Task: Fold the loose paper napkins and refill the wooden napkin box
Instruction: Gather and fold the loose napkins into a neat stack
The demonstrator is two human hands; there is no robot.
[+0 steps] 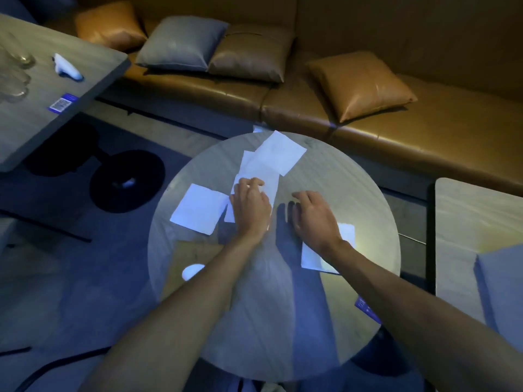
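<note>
Several white paper napkins lie on the round table (353, 193). One napkin (280, 152) sits at the far edge and overlaps a second napkin (261, 172) below it. My left hand (250, 205) rests on that second napkin, fingertips curled onto its upper left edge. Another flat napkin (199, 212) lies just left of that hand. My right hand (310, 213) rests on the bare tabletop with bent fingers and holds nothing. A napkin (346, 236) lies partly under my right wrist. A tan wooden box (189, 254) with a white oval opening shows beside my left forearm, partly hidden.
A brown sofa (424, 142) with several cushions runs behind the table. A grey table (42, 108) at the left holds glasses, a white object and a blue card. Another table (467, 222) stands at the right. A blue card (368, 309) lies near the round table's right edge.
</note>
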